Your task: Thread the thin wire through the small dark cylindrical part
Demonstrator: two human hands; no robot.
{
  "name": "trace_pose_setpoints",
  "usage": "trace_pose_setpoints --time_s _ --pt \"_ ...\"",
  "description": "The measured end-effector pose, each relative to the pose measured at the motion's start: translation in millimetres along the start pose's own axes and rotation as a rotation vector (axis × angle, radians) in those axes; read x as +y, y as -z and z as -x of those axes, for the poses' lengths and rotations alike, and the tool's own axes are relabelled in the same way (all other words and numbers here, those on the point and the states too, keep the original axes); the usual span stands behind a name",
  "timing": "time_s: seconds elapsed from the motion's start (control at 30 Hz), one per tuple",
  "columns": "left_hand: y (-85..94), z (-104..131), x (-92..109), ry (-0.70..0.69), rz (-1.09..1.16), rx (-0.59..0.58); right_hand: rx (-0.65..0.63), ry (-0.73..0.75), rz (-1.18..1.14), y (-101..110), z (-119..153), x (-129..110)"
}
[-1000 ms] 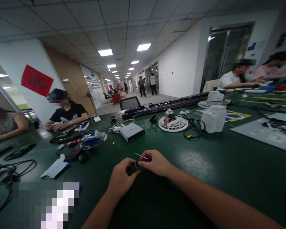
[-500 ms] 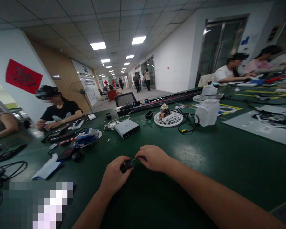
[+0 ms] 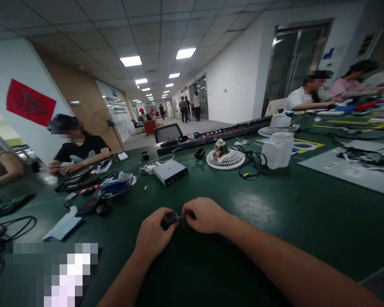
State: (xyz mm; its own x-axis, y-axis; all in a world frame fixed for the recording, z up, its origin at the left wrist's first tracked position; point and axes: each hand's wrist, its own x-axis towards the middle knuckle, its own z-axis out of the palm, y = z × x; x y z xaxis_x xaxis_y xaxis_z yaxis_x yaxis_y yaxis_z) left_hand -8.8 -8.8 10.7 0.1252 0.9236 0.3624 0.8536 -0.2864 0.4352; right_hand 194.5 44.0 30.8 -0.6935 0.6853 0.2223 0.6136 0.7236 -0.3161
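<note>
My left hand point(image 3: 153, 236) is wrapped round a small dark cylindrical part point(image 3: 169, 220), its round end turned to the right. Facing it, my right hand point(image 3: 208, 215) pinches a thin, rod-like piece point(image 3: 181, 218) whose tip reaches the cylinder's end; its kind is too small to make out, and I cannot tell whether the two touch. Both hands are just above the green table point(image 3: 211, 264). Beyond them lies a grey box-shaped drive point(image 3: 170, 171) with a white cable point(image 3: 156, 164).
A white fan grille with a motor point(image 3: 225, 157), a white plastic housing point(image 3: 277, 150) and black cable point(image 3: 252, 166) stand farther back. Tools and a blue cloth bundle point(image 3: 117, 184) lie left. A grey board point(image 3: 355, 166) is at right. Co-workers sit on both sides.
My right hand has dipped slightly, and its fingers have curled differently round the thin piece. The dark cylinder has tilted a little in my left hand.
</note>
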Motion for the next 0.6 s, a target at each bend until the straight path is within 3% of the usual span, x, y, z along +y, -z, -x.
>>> trace_pose_setpoints --time_s 0.13,0.3,0.47,0.6 --pt "0.8 0 2 -0.015 0.004 -0.013 0.004 -0.075 -0.023 -3 -1 -6" --pt "0.8 -1 3 0.085 -0.04 0.045 0.022 -0.332 0.043 2 -2 -6" --pt "0.3 -2 -4 0.192 -0.075 0.09 -0.271 -0.317 -0.184 9 0 0" --pt "0.2 -2 -7 0.201 -0.081 0.094 -0.309 -0.296 -0.191 6 1 -1"
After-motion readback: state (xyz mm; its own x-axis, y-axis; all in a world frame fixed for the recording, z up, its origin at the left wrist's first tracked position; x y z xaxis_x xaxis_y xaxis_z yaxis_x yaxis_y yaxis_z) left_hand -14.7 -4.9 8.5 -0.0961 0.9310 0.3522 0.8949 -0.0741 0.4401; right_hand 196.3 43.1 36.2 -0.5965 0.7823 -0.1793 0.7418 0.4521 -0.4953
